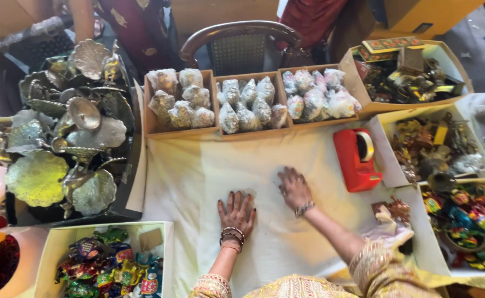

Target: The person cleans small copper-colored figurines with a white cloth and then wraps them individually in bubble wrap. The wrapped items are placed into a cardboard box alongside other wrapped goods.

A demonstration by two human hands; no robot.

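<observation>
Left hand: the left hand [237, 212] lies flat, palm down, fingers spread apart, holding nothing, pressed on the cloth [198, 171].
Right hand: the right hand [293, 187] also rests flat and empty on the cloth, fingers apart, just beside the left one and a little farther from the body.
Cloth: pale, creased, covering the middle of the worktop under both hands.
Tape dispenser: the red tape dispenser [355, 160] stands on the cloth near the right hand.
Far edge: three wooden trays [154, 128] in a row, filled with small wrapped packets [248, 105].
Left side: a dark tray piled with silvery leaf-shaped metal dishes [66, 143]; below it a box of bright figurines [107, 265].
Right side: open boxes [388, 152] of small colourful trinkets.
</observation>
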